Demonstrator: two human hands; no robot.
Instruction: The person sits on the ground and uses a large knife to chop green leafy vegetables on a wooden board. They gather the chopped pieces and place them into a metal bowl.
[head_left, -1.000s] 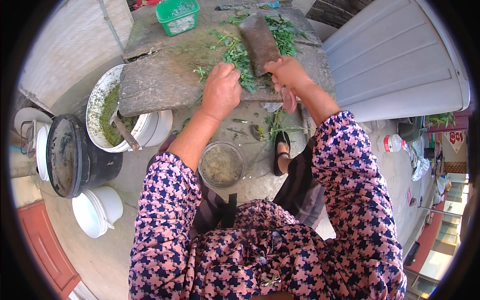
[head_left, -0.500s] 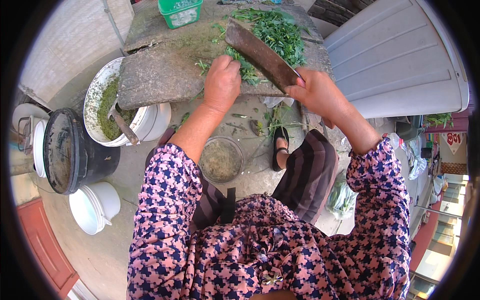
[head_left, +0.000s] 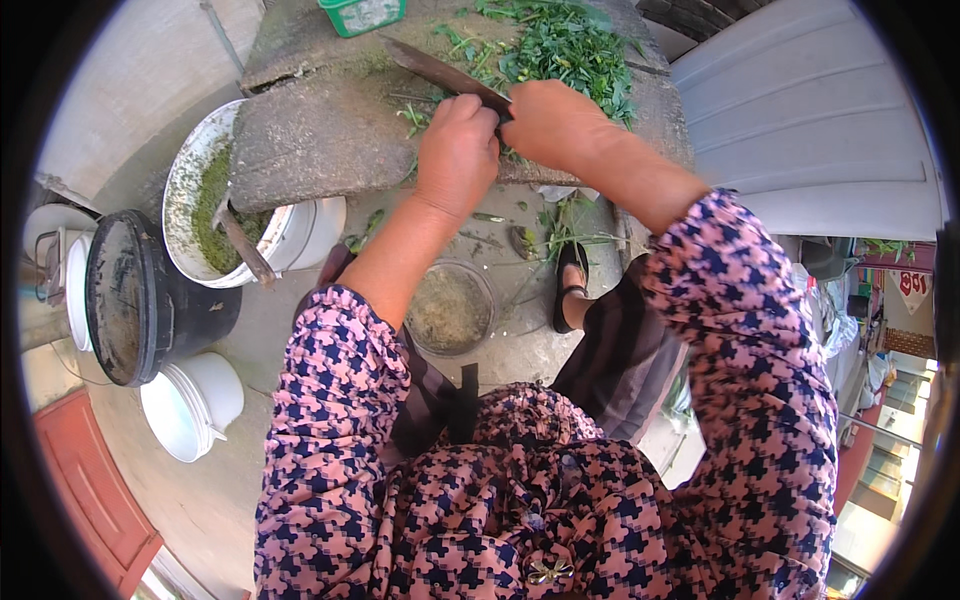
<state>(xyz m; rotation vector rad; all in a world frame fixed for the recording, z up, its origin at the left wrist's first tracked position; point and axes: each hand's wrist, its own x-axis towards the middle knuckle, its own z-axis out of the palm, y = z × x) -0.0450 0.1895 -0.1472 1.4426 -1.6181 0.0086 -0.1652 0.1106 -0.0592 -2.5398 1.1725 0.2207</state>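
My right hand (head_left: 560,122) is closed round the handle of a cleaver (head_left: 440,72), whose dark, worn blade points to the far left and is seen nearly edge-on. Right beside it, my left hand (head_left: 457,152) is a fist low over the near edge of a weathered wooden board (head_left: 310,130), closed on leafy greens (head_left: 412,120) that stick out beside it; most of what it grips is hidden. A heap of chopped greens (head_left: 575,62) lies on the far right of the board.
Left of the board stands a white bucket (head_left: 185,190) of green mash with a wooden-handled tool (head_left: 245,245). Nearby are a black lidded bucket (head_left: 125,300) and a white pail (head_left: 190,410). A round basin (head_left: 450,310) sits between my legs. A green container (head_left: 360,15) stands at the back.
My right hand has swung the cleaver leftward, up against my left hand, and its blade has turned from broad side to edge-on. My left hand has barely shifted.
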